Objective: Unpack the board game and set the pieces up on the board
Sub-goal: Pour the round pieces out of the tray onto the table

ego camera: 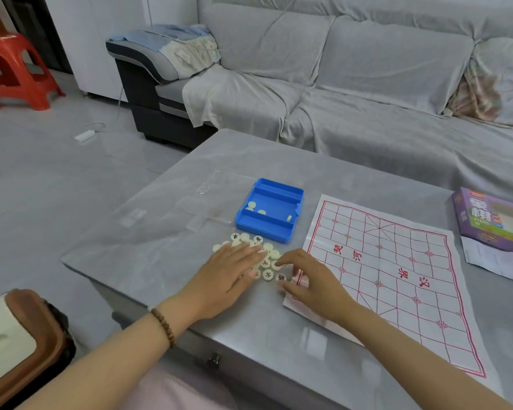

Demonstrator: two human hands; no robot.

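soft, even daylight fills the room, with faint shadows only. the glossy table (166, 220) carries pale window glare on its left part. straight lines bow near the frame edges, and fine detail looks slightly soft.

the board (397, 276) is a thin white paper sheet printed with a red grid and red characters across its middle. it lies flat and unfolded on the tabletop (160, 232), turned at an angle, with no pieces on it. just beside its near left corner sits a loose heap of pieces (268, 247): small cream discs, some showing black or red characters, some blank side up, part of the heap hidden. behind the heap, close to it, stands the blue plastic tray (279, 230), open, with a few discs (251, 205) left in its middle compartment. its clear lid (216, 196) lies flat just left of the tray.
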